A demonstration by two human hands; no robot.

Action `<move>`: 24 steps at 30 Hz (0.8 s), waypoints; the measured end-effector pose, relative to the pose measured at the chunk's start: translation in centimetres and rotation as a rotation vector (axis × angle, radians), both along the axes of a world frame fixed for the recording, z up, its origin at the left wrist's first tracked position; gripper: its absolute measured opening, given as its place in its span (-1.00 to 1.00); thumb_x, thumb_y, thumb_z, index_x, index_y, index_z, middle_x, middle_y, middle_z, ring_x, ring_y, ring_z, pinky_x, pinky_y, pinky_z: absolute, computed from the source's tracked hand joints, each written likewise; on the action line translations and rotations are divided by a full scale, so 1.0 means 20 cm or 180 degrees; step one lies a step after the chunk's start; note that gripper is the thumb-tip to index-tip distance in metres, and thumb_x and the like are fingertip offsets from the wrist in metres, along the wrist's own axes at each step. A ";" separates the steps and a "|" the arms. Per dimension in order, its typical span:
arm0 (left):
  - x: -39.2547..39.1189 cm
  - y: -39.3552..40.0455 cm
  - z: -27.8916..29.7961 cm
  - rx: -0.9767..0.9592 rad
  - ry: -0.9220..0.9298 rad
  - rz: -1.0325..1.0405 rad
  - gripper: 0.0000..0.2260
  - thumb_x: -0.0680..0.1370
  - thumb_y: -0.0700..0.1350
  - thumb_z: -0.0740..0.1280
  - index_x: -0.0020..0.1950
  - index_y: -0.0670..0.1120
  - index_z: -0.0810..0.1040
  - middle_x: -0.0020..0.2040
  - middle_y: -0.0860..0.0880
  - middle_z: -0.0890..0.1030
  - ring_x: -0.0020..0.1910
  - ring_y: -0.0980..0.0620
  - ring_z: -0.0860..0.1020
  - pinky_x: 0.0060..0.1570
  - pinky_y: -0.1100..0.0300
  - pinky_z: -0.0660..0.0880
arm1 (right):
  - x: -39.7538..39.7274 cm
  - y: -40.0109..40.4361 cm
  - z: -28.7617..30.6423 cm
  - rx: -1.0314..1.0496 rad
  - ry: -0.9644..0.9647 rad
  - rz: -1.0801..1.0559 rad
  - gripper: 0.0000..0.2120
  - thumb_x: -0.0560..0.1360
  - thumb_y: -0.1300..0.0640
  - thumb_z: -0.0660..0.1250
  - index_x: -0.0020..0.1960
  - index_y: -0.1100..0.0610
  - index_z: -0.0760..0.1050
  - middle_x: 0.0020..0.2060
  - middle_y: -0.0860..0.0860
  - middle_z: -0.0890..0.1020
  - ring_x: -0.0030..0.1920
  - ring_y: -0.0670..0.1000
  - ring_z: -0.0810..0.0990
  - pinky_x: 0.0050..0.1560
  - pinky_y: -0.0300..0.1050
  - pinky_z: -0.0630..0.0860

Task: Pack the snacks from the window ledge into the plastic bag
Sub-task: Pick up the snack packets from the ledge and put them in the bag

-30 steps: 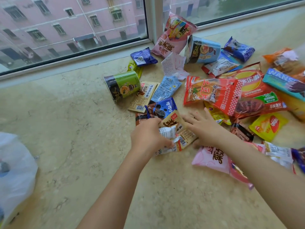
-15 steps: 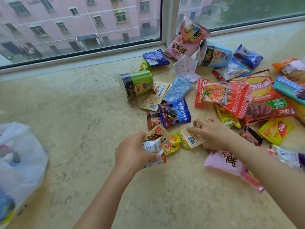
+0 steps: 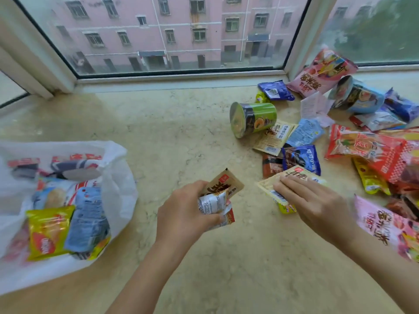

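The left hand [image 3: 181,214], clenched around a bundle of small sachets [image 3: 217,196], has lifted them off the pile and swung toward the plastic bag [image 3: 113,177] lying left of it, already part-filled, so a drop-in looks next. Right of that grip, the right hand [image 3: 310,200] now presses flat-fingered on a beige sachet [image 3: 272,189]. Beyond lie the remaining snacks [image 3: 362,150] on the marble window ledge [image 3: 170,132], under windows facing a pink building [image 3: 181,30].

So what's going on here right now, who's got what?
A person is clearing snacks off the window ledge. The left hand grips a bunch of small packets. The right hand rests flat-fingered on a beige packet at the edge of the pile. The plastic bag lies open to the left, already holding several snacks. Many snacks, including a green cup, remain unpacked.
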State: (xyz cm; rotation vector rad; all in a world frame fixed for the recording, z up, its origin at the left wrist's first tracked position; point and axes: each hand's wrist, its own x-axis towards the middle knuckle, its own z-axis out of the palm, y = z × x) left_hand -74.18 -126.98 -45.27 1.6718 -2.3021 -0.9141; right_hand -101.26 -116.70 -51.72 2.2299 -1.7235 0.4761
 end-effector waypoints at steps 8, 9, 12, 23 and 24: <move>0.75 0.00 0.17 -0.2221 -0.0132 0.0152 -0.65 0.37 0.22 0.42 0.10 0.14 0.57 -0.07 0.13 0.57 -0.08 0.06 0.51 -0.40 0.16 0.48 | 0.81 -0.29 0.25 -0.0400 -0.0655 0.0769 -0.60 0.52 0.37 0.23 0.32 0.10 0.44 0.23 0.10 0.58 0.26 0.10 0.55 0.07 0.15 0.56; 0.86 -0.01 0.18 -0.2507 -0.0248 0.0176 -0.66 0.36 0.15 0.47 0.10 0.11 0.60 -0.07 0.10 0.58 -0.09 0.04 0.50 -0.38 0.15 0.48 | 0.91 -0.33 0.28 -0.0459 -0.0713 0.0871 -0.65 0.57 0.33 0.20 0.31 0.10 0.45 0.23 0.09 0.58 0.25 0.10 0.55 0.06 0.14 0.57; 1.18 -0.04 0.17 -0.3017 -0.0488 0.0341 -0.60 0.31 -0.06 0.56 0.13 0.04 0.64 -0.02 0.03 0.61 -0.07 -0.03 0.53 -0.32 0.11 0.52 | 1.21 -0.44 0.34 -0.0654 -0.0800 0.1148 -0.71 0.61 0.28 0.16 0.28 0.10 0.47 0.21 0.09 0.59 0.24 0.08 0.56 0.06 0.11 0.57; 1.50 -0.39 -0.32 -0.3066 -0.0589 0.0463 -0.68 0.45 -0.20 0.39 0.19 -0.02 0.52 -0.02 0.01 0.61 -0.10 -0.01 0.54 -0.25 0.13 0.52 | 1.90 -0.70 0.30 -0.0507 -0.0850 0.1758 -0.72 0.61 0.21 0.20 0.28 0.06 0.52 0.25 0.08 0.57 0.29 0.05 0.52 0.14 0.08 0.54; 1.47 -0.41 -0.36 -0.2984 -0.0458 0.0515 -0.73 0.48 -0.20 0.38 0.16 -0.04 0.50 -0.03 0.00 0.60 -0.10 -0.01 0.55 -0.24 0.11 0.54 | 1.92 -0.73 0.27 -0.0447 -0.0833 0.1750 -0.71 0.61 0.22 0.20 0.30 0.05 0.49 0.26 0.07 0.56 0.30 0.05 0.51 0.15 0.08 0.53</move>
